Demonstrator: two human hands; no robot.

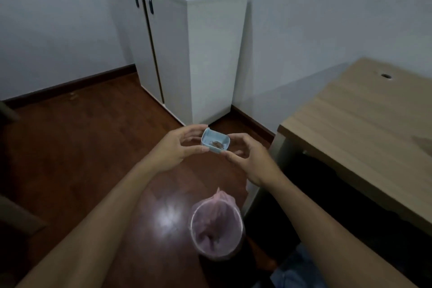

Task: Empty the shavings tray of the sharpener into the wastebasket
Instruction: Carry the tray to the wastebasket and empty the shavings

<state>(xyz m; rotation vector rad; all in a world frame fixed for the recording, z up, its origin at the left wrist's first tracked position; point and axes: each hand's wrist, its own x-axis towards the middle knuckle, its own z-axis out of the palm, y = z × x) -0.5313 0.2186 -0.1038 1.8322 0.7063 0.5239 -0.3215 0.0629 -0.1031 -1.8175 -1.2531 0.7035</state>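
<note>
A small light-blue shavings tray (pixel 214 138) is held level in the air between both hands, with brown shavings lying in its bottom. My left hand (pixel 177 147) grips its left side with thumb and fingers. My right hand (pixel 247 159) pinches its right side. The wastebasket (pixel 216 229), round and lined with a pink plastic bag, stands on the floor below and nearer to me than the tray. The sharpener's body is not in view.
A light wooden desk (pixel 364 128) stands at the right, its corner close to my right hand and to the wastebasket. A white two-door cabinet (pixel 182 42) stands against the wall ahead. The floor (pixel 81 147) is dark red wood with a bright light reflection.
</note>
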